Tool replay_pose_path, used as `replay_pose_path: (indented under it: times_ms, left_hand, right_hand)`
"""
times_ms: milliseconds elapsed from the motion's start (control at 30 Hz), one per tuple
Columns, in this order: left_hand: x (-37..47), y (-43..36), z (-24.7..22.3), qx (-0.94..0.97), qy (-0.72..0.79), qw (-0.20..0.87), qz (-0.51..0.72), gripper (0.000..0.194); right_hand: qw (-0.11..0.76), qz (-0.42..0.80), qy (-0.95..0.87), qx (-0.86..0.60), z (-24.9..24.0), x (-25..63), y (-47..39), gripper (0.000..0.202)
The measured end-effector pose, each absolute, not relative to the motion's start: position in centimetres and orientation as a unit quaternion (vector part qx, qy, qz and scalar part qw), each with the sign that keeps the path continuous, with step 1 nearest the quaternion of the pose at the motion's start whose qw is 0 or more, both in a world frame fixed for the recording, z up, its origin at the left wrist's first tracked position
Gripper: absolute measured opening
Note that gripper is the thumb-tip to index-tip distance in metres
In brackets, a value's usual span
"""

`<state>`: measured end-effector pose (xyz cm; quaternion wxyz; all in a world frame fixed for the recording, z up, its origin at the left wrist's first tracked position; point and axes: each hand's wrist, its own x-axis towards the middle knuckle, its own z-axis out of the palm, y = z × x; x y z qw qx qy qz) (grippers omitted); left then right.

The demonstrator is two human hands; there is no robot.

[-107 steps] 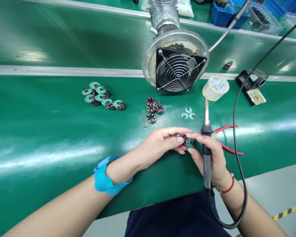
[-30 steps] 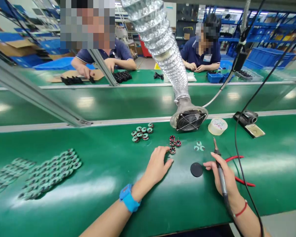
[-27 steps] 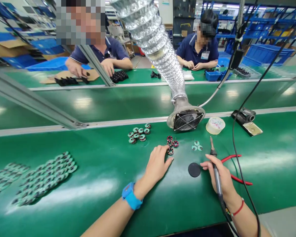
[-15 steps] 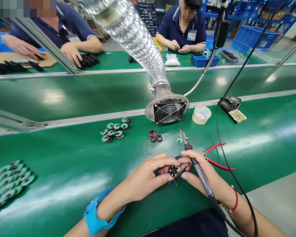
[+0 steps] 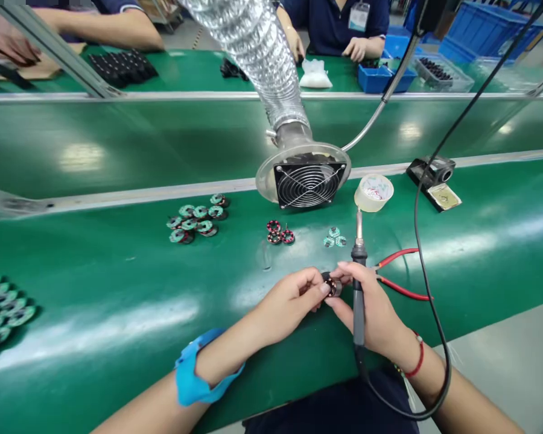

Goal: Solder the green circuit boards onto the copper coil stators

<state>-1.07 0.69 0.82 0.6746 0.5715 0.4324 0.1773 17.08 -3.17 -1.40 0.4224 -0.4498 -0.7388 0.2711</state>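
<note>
Between the fingertips of my left hand (image 5: pixel 289 304) is a small motor stator (image 5: pixel 333 287) with copper windings, its face partly hidden by the thumb. The fingers of my right hand (image 5: pixel 382 310) reach the stator's other side. That hand also carries a soldering iron (image 5: pixel 359 307), which lies across the palm side with its metal tip pointing up and away from the stator. Red-handled pliers (image 5: pixel 400 289) rest just beyond my right hand, their jaws hidden behind it. Three small green circuit boards (image 5: pixel 333 237) and a few red-and-black stators (image 5: pixel 280 232) lie ahead of my hands.
Green-topped stators form a cluster (image 5: pixel 194 220) left of centre and a larger batch (image 5: pixel 2 313) at far left. A fume duct with fan (image 5: pixel 309 185) hangs ahead. A tape roll (image 5: pixel 374 193) and an iron stand (image 5: pixel 434 178) are behind. The iron's cable (image 5: pixel 419 241) loops at right.
The soldering iron has swung more upright in my right hand. Both hands have closed in around the stator, which has turned. The view has tilted down; a co-worker's hand has left the black parts.
</note>
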Motion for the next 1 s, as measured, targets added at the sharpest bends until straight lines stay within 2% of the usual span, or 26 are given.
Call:
replay_pose_path:
  times_ms: [233, 333, 467, 700, 833, 1000]
  left_hand:
    - [-1.0, 0.1, -0.4, 0.598, 0.464, 0.612, 0.230, 0.028]
    - [-1.2, -0.1, -0.5, 0.584, 0.476, 0.609, 0.247, 0.029]
    - [-1.5, 0.2, -0.3, 0.535, 0.513, 0.609, 0.282, 0.029]
    - [-0.9, 0.4, 0.1, 0.527, 0.475, 0.655, 0.260, 0.025]
    - [-1.7, 1.0, 0.0, 0.488, 0.530, 0.624, 0.303, 0.023]
    - [-2.8, 1.9, 0.1, 0.461, 0.561, 0.578, 0.371, 0.019]
  right_hand:
    - [0.285, 0.205, -0.821, -0.450, -1.0, 17.2, -2.6, 0.042]
    - [0.322, 0.160, -0.797, -0.485, -1.2, 17.3, -2.5, 0.036]
    - [0.374, 0.147, -0.765, -0.503, -1.5, 17.4, -2.5, 0.041]
    - [0.321, 0.197, -0.816, -0.439, -1.3, 17.8, -2.5, 0.038]
    - [0.285, 0.195, -0.825, -0.448, -1.4, 18.6, -2.2, 0.032]
    - [0.309, 0.215, -0.800, -0.467, -1.8, 18.8, -1.4, 0.031]
